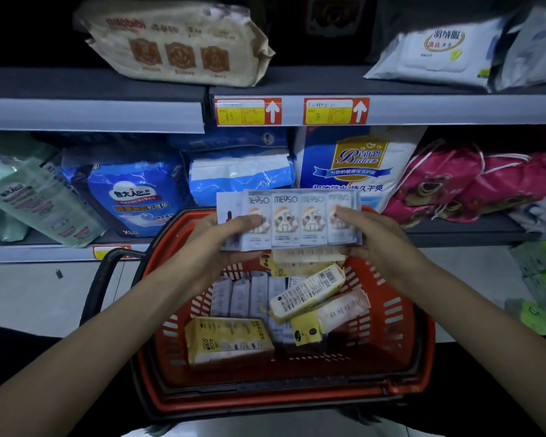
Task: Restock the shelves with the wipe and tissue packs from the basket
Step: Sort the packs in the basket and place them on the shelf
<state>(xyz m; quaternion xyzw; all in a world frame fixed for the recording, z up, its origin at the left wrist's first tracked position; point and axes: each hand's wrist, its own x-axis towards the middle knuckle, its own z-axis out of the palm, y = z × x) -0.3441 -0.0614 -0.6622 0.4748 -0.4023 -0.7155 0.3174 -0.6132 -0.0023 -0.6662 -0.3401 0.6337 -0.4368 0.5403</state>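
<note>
A flat multi-pack of tissues [300, 220] is held level above the far rim of a red slotted plastic basket [394, 329], in front of the lower shelf. Four glossy white sachets are seen side by side under clear film, each printed with a cartoon animal and a brand reading "ME-SO", the middle letter unclear. The left end is gripped by the left hand [224, 238] and the right end by the right hand [371, 238], thumbs on the front face.

In the basket, a yellow boxy pack [229, 340], a barcoded cream pack [306, 294] and a row of white sachets are noted.

Yellow price labels marked "89" [248, 111] and "3" [336, 111] with white arrows are fixed to the upper shelf edge. A blue soft pack marked "Dr.P" [136, 197] lies on the lower shelf.
</note>
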